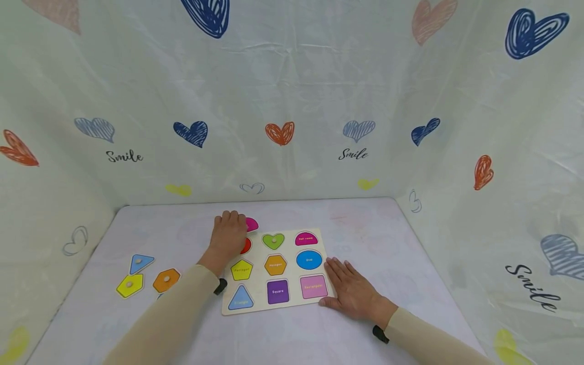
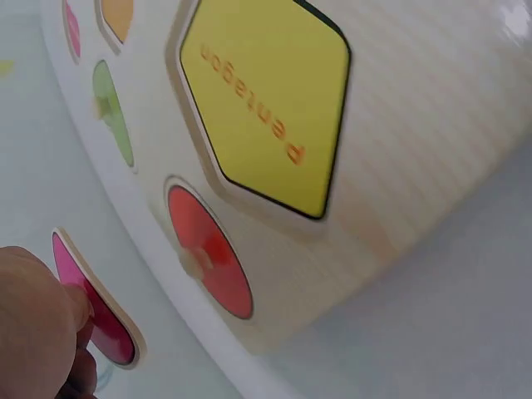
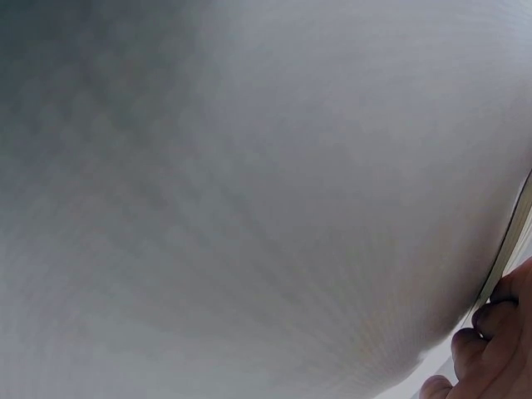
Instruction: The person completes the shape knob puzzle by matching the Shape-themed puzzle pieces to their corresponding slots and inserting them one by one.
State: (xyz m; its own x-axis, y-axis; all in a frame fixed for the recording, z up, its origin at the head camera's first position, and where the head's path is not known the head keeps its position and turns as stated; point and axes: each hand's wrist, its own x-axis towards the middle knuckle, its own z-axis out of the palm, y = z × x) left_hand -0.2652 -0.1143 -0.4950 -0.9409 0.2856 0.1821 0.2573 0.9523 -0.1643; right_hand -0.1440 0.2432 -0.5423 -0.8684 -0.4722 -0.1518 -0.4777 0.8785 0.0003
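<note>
My left hand [image 1: 228,235] pinches a magenta half-round puzzle piece [image 1: 252,224], held off the far left edge of the wooden shape board [image 1: 260,307]. In the left wrist view, thumb and fingers grip the half-round piece [image 2: 100,312] near its middle. A knobbed red circle [image 2: 218,270] and a green heart [image 1: 273,241] sit in the board, the circle partly behind my left hand in the head view. My right hand [image 1: 353,289] lies flat against the board's right edge, fingers extended. The printed "Half round" recess [image 1: 306,238] is at the board's far right corner.
To the left lie a loose blue triangle [image 1: 140,263], a yellow pentagon [image 1: 130,286] and an orange hexagon [image 1: 166,280]. Another piece is mostly hidden by my left sleeve [image 1: 169,314]. White cloth walls with printed hearts enclose the white table [image 1: 365,218].
</note>
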